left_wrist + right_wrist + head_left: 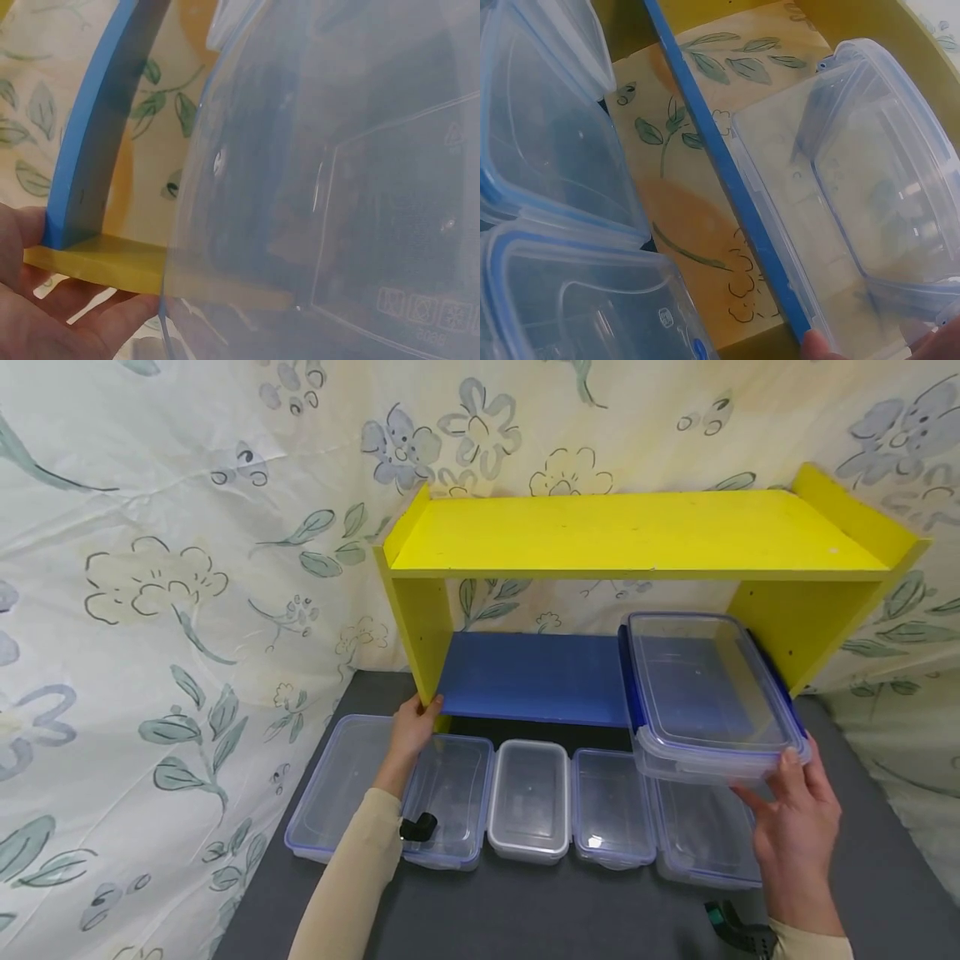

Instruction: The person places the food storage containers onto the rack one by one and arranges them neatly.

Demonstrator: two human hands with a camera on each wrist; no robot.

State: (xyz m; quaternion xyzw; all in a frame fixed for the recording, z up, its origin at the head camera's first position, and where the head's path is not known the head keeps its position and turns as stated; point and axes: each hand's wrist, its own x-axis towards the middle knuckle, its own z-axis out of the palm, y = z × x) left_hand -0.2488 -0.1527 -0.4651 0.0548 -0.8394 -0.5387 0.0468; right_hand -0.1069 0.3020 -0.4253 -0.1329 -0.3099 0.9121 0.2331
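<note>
My left hand (411, 731) grips the front edge of the yellow shelf unit's (645, 531) left side panel, where the blue shelf board (536, 677) joins it. Up close in the left wrist view, the thumb lies against the blue board (75, 172) and the fingers curl under the yellow panel (112, 262). At the right end of the blue board is a large clear food container (705, 677) with a blue-edged lid, its front jutting past the board. My right hand (798, 827) holds that container at its front right corner, thumb on the lid rim.
Several clear lidded containers stand in a row before the unit: a wide one (341, 785) at the left, a white-rimmed one (529, 797) in the middle, another (705, 835) under the right overhang. Below lies the dark table (540, 914); floral cloth (187, 635) hangs behind.
</note>
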